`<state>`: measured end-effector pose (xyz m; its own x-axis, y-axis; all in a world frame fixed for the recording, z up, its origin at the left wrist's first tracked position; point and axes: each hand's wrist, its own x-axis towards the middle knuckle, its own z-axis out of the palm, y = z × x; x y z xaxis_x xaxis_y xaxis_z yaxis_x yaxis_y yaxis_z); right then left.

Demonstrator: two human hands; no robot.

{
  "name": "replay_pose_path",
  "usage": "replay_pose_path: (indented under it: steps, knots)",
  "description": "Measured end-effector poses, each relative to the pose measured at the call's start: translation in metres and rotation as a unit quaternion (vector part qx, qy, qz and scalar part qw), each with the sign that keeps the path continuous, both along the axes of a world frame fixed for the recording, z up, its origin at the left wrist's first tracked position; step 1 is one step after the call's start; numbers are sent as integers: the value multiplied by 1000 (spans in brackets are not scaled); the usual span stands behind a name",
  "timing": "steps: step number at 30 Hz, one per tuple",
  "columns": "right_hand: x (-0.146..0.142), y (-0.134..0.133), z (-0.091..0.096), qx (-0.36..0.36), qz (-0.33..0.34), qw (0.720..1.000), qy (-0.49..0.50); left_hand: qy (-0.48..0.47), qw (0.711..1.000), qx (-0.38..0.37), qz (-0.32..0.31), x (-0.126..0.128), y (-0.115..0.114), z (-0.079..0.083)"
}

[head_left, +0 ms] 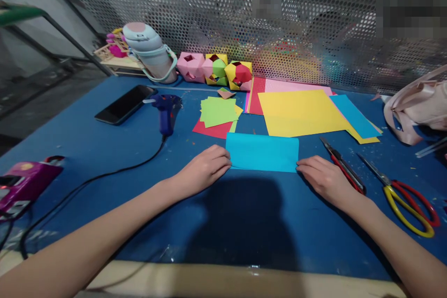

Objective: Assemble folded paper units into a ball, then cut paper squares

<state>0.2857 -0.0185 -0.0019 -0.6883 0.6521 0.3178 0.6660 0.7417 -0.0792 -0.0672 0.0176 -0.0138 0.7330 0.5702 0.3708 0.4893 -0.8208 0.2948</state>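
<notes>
A sheet of bright blue paper (262, 151), folded over on itself, lies on the blue tabletop in front of me. My left hand (211, 165) pinches its lower left corner, fingers pressed together. At the opposite lower corner, my right hand (319, 174) grips the paper between thumb and fingers. A red and black box cutter (344, 167) lies just beyond my right hand. Further right are scissors (401, 193) with one red and one yellow handle. Green paper squares (218, 111) and a red sheet (211, 128) are stacked past my left hand.
A blue glue gun (166, 114) trails its cord across the left side, near a phone (125, 104). Yellow paper (300, 111) lies at the back right. Folded paper shapes (191, 67) and a bottle (150, 51) stand along the perforated metal panel (216, 18). A purple box (30, 184) sits far left.
</notes>
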Motion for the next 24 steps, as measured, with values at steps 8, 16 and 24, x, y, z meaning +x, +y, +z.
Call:
replay_pose_path:
  steps: [8, 16, 24]
  knots:
    - [1, -1, 5, -28, -2, 1000, 2, 6, 1000, 0, -2, 0, 0, 3]
    - [6, -3, 4, -56, -3, 998, 20, 3, 1000, -22, 4, -2, 1, 8]
    - [10, -2, 1, -44, 3, 999, 24, 1, 998, -68, -6, -7, 5, 9]
